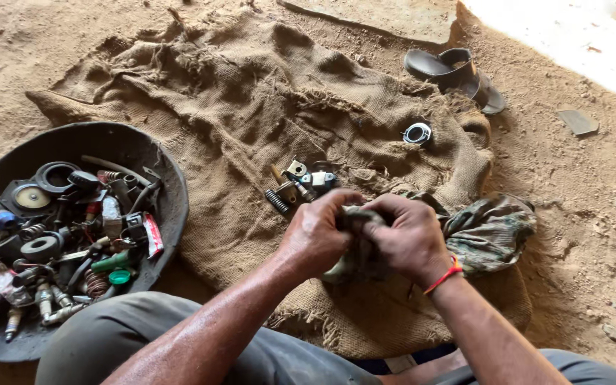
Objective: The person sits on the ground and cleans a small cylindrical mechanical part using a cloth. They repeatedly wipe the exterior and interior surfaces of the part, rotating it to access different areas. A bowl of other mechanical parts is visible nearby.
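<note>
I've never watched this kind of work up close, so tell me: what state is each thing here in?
left hand: closed on the rag
right hand: closed on the rag
rag: crumpled, one end bunched between both hands
burlap sack: spread flat, wrinkled, frayed
black basin: full of springs and parts
sandal: lying on the sand

Bare sandy dirt floor (579,235), scattered with small stones. A frayed brown burlap sack (251,107) lies spread across its middle. At nine o'clock sits a round black pan (172,207) of oddments. At one o'clock, a dark sandal (458,71) beside a flat stone slab (393,18). Bright sunlight (572,36) washes the two o'clock corner.
</note>
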